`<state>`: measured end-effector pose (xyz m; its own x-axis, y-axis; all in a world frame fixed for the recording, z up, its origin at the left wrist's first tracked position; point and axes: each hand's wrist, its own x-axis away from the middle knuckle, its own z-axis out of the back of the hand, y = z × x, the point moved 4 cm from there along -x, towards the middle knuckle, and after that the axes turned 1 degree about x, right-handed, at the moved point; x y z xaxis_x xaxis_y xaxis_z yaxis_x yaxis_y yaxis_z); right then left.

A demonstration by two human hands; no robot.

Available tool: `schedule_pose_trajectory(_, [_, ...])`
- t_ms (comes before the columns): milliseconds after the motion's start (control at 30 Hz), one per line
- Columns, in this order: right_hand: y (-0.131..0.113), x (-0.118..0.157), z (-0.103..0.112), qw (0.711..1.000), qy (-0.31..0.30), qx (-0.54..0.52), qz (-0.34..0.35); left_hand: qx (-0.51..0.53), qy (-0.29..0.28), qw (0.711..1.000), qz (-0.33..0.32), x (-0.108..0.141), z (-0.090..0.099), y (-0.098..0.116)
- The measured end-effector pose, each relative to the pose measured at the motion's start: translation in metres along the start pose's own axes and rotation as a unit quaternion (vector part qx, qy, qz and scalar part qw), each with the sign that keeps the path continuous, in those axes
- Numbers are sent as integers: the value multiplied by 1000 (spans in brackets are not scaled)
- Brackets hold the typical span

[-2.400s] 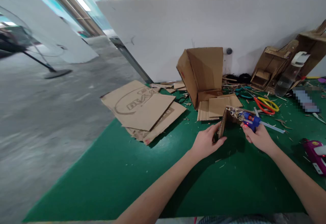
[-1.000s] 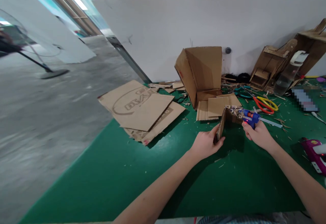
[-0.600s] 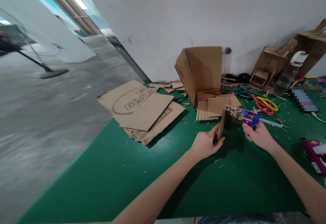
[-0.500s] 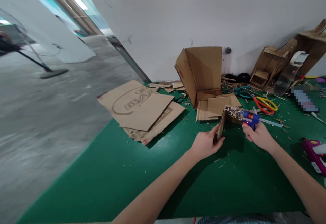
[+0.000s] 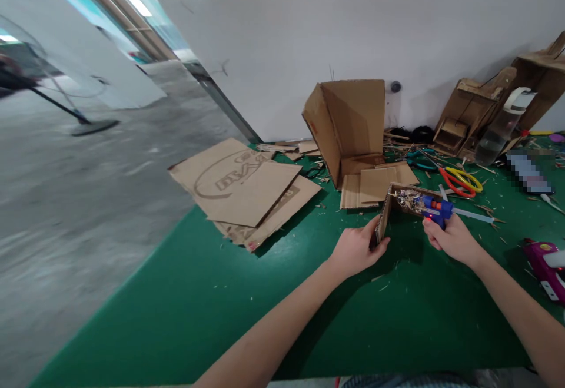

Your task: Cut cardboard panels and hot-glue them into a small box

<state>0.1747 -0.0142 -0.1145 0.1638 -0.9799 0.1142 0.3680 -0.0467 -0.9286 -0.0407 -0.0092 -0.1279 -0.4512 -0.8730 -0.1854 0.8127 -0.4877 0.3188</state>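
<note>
My left hand [image 5: 358,250] grips the near end of a folded cardboard piece [image 5: 385,218] that stands on edge on the green table [image 5: 212,317]. A blue glue gun [image 5: 436,210] is in my right hand [image 5: 452,236], with a clear glue stick poking out of its back. Its front part is covered in wood shavings or scraps, and the nozzle points left at the corner of the folded cardboard. Just behind stand flat cardboard pieces [image 5: 378,184] and an open three-sided cardboard box [image 5: 357,117].
Flat cardboard sheets [image 5: 247,185] lie to the left. On the right are scissors [image 5: 459,182], a bottle [image 5: 498,129], a phone [image 5: 528,173], a purple glue gun [image 5: 545,267] and wooden structures [image 5: 472,111]. A white panel [image 5: 273,52] stands behind.
My right hand and the blue glue gun have shifted slightly to the right. My left hand stays on the cardboard, which has barely moved.
</note>
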Motion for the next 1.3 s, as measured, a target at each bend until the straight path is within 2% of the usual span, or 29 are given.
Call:
schedule_pose_trajectory(333, [5,2,-1,1000,-1,-8,-14,-5,7,1000,1,1,-2,-2])
schedule_pose_trajectory(633, [2,3,-3,999,-4,-41,-16,4,-14,1000,1,1,-1,0])
schedule_pose_trajectory(967, [15,1,-2,999,-26,-24,-12,5,-19,1000,5,1,-2,-1])
schedule_pose_trajectory(1300, [10,3,0,999,-36,-12,-10,6,-21,1000,8,1,-2,-1])
